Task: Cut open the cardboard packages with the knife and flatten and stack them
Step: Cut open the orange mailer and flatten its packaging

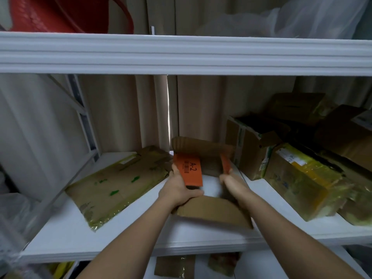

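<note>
Left hand (177,188) is gripping the left orange side panel of the opened brown cardboard box with orange sides and an "A-2" label (203,158), thumb curling under the panel's near edge, fingers behind it. Right hand (231,181) is gripping the right orange panel of the same box, fingers wrapping over its near end; exact finger spread is blurred. Both forearms are reaching up from the bottom of the view. The box is sitting open in the middle of the white shelf board (124,236), far brown flap standing up against the beige curtain (120,109), near brown flap folding down toward the viewer and lying on the shelf below the hands. Just left of the box, touching or nearly touching its far corner, a flattened brown cardboard sheet with yellow tape and green marks (112,186) is lying flat on the shelf. To the right, a brown cardboard package wrapped in yellowish tape (298,178) is standing near the front edge, with an open brown carton with green print (251,146) beside it and more brown cartons (346,133) piling up behind, well back to the right. Above, a white upper shelf rail (181,55) is crossing the view, carrying a red plastic basket (60,13) at left and a clear plastic bag (312,19) at right. Below the shelf, cardboard pieces (175,266) are showing on a lower level.
</note>
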